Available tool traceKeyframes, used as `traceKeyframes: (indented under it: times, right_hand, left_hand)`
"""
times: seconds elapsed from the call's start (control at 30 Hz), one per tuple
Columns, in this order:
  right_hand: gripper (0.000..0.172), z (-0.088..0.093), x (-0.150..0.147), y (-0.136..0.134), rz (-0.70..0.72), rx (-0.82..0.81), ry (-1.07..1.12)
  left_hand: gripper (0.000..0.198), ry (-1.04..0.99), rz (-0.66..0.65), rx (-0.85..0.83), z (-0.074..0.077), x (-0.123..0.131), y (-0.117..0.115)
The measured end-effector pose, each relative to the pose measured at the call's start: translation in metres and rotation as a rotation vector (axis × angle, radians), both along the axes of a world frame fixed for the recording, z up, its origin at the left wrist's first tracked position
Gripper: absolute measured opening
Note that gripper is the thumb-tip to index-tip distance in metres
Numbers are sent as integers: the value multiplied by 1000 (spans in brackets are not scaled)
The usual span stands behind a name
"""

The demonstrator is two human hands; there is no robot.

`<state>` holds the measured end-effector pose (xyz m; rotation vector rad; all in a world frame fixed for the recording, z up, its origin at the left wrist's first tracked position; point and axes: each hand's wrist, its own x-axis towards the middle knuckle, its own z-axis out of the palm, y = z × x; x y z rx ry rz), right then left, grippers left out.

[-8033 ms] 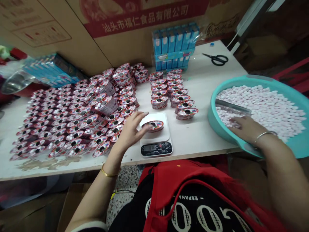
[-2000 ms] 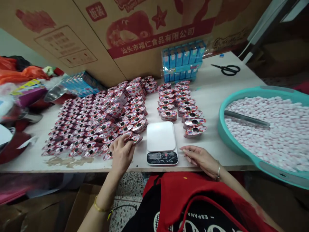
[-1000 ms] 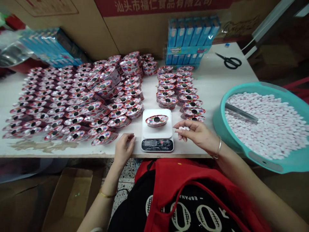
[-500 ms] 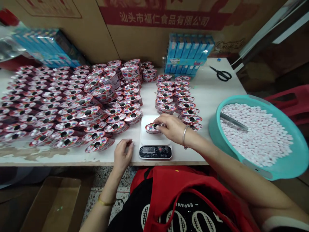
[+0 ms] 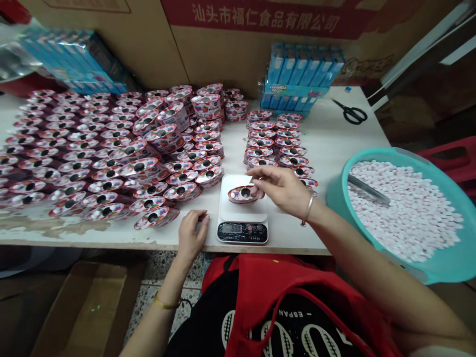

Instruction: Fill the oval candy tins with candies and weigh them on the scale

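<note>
A small oval candy box [image 5: 241, 195], printed pink and red with a round dark hole in its top, stands on a white kitchen scale [image 5: 243, 214]. My right hand [image 5: 284, 191] hovers at the box's right end, thumb and forefinger slightly apart with no candy visible between them; its lower fingers are curled and partly hidden. Left of the scale, my left hand [image 5: 193, 228] rests on the table's front edge, loosely bent, thumb apart, holding nothing. The scale's display [image 5: 232, 228] is lit, its digits slightly blurred.
Many similar boxes [image 5: 78, 144] crowd the left, some stacked; two rows [image 5: 260, 141] stand behind the scale. A turquoise tub [image 5: 336, 186] of white candies [image 5: 405, 213] holds a metal scoop [image 5: 368, 189]. Scissors [image 5: 353, 114] and blue packs [image 5: 297, 82] lie farther back.
My right hand has lifted off the box's hole and drawn back slightly, its thumb and forefinger parting. The view has shifted a little. My left hand stays at the table edge.
</note>
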<state>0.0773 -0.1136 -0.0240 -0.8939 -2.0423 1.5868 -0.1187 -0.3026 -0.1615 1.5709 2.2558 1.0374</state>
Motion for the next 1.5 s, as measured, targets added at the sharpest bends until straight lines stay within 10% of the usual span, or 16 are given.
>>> traceKeyframes:
  times: [0.23,0.67,0.9,1.03,1.2,1.33,1.5]
  right_hand:
    - [26,-1,4,-2,-90,-208,84]
    - [27,-4,-23,-8,-68,247,-3]
    - [25,25,73,17,-489,358,-29]
    - [17,27,168,32,-741,370,-460]
    - [24,-16,246,32,-628,229,-878]
    - [10,-42,244,28,-442,35,-864]
    - [3,-49,236,34,-362,172,-840]
  left_hand:
    - [18,13,1,8,-1,0,0]
    - [18,19,4,39,-1,-1,-1]
    - [39,245,-98,262,35,13,10]
    - [52,410,-239,289,65,26,34]
    - [54,430,-373,210,72,39,57]
    - [54,395,-467,210,73,45,67]
    - [43,303,-323,264,76,33,56]
